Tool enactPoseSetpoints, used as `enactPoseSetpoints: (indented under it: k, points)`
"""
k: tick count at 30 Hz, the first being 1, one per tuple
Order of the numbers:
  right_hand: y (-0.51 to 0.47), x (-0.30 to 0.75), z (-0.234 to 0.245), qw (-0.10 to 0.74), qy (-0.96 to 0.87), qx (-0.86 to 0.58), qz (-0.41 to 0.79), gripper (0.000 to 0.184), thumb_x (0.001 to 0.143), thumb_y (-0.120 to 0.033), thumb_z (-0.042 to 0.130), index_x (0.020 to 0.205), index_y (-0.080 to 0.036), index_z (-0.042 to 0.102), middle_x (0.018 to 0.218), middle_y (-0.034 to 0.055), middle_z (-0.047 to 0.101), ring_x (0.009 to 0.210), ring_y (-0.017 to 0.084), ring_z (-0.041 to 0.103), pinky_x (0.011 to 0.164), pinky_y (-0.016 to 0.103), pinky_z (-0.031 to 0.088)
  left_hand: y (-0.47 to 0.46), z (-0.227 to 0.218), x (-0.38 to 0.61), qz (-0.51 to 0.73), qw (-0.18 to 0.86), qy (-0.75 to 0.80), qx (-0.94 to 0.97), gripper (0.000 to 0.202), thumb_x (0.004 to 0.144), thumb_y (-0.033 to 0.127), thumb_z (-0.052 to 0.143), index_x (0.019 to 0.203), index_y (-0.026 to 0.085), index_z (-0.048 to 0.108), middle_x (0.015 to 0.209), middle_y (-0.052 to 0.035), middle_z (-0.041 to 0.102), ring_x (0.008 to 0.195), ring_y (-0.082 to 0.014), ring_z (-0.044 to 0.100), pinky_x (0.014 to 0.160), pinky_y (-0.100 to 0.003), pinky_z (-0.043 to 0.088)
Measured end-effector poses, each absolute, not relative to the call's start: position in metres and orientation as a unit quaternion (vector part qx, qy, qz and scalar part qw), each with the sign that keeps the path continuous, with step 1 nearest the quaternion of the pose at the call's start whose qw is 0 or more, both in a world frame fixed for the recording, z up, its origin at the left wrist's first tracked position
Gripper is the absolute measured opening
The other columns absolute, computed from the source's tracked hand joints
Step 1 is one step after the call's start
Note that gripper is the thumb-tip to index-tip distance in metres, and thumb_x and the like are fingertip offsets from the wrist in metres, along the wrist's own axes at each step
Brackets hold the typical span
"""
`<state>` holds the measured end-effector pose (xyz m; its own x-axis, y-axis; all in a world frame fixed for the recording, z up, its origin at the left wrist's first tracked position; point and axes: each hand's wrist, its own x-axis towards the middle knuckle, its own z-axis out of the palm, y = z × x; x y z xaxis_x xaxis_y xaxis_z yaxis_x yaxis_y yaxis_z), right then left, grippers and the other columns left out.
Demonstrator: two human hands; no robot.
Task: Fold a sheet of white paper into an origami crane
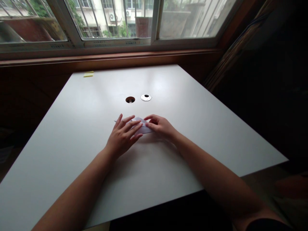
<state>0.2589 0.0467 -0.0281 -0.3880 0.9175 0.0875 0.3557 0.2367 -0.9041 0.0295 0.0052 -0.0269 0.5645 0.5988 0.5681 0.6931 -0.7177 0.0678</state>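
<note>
White counter (pixel 72 128) under a barred window (pixel 115 19). At the counter's far left corner, a yellow slip (pixel 88 74), well apart from the hands.

Next, left hand (pixel 124 134): palm down, fingers fanned across the left part of a folded paper (pixel 145 129). Grip wide, nothing pinched; how hard the fingertips bear down, cannot tell. Beyond the hand, a round hole (pixel 130 99) in the counter, something pale inside, too small to make out.

Middle: the paper, pale, on the near side of the hole, between the two hands and partly covered by both. A thin point shows past the left fingers; how many layers, cannot tell. Judged very light, thin, soft across its faces, somewhat stiffer along the creases; likely to slide on the smooth counter and to crease or tear if tugged. Best held lightly at a folded edge, with flat fingers steadying the other side. Beyond it, just beside the hole, a white round cap (pixel 145 97) with a dark opening.

Right hand (pixel 161 125): grip narrow, thumb and curled forefinger apparently closed on the paper's right end.
</note>
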Motion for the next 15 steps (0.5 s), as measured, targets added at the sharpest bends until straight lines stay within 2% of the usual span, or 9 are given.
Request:
enactPoseSetpoints:
  k: [4, 7, 11, 15]
  points:
    - [0.0486, 0.2604, -0.0309, 0.305, -0.766, -0.458, 0.332, 0.021, 0.084, -0.026, 0.063, 0.102, -0.019, 0.071, 0.083, 0.0024, 0.07, 0.073, 0.014, 0.061, 0.07, 0.027, 0.047, 0.0079, -0.035, 0.0284, -0.208, 0.053, -0.368, -0.905, 0.045, 0.094, 0.043, 0.055, 0.135, 0.023, 0.054, 0.136, -0.0079, 0.06, 0.138, -0.0287, 0.043, 0.118, -0.058, 0.024]
    - [0.0516, 0.2636, -0.0333, 0.32, -0.778, -0.461, 0.282, 0.017, 0.083, -0.022, 0.064, 0.097, -0.018, 0.072, 0.086, 0.0036, 0.069, 0.076, 0.014, 0.061, 0.072, 0.027, 0.048, 0.0086, -0.0385, 0.0267, -0.16, 0.029, -0.387, -0.908, 0.047, 0.097, 0.045, 0.048, 0.138, 0.022, 0.051, 0.141, -0.0085, 0.056, 0.137, -0.0282, 0.045, 0.117, -0.058, 0.025]
    - [0.0537, 0.2676, -0.0333, 0.344, -0.777, -0.458, 0.26, 0.012, 0.084, -0.019, 0.062, 0.09, -0.018, 0.073, 0.089, 0.0036, 0.066, 0.074, 0.012, 0.061, 0.07, 0.025, 0.048, 0.0077, -0.0374, 0.0263, -0.124, 0.008, -0.402, -0.907, 0.049, 0.099, 0.048, 0.042, 0.14, 0.023, 0.049, 0.148, -0.0075, 0.049, 0.141, -0.0274, 0.039, 0.118, -0.055, 0.025]
    - [0.0524, 0.2688, -0.0308, 0.329, -0.797, -0.433, 0.264, 0.011, 0.084, -0.019, 0.064, 0.089, -0.02, 0.074, 0.084, 0.0017, 0.065, 0.07, 0.011, 0.059, 0.069, 0.025, 0.047, 0.006, -0.0347, 0.0272, -0.111, 0.014, -0.425, -0.898, 0.049, 0.099, 0.047, 0.041, 0.141, 0.023, 0.048, 0.148, -0.0057, 0.048, 0.141, -0.0288, 0.039, 0.117, -0.055, 0.026]
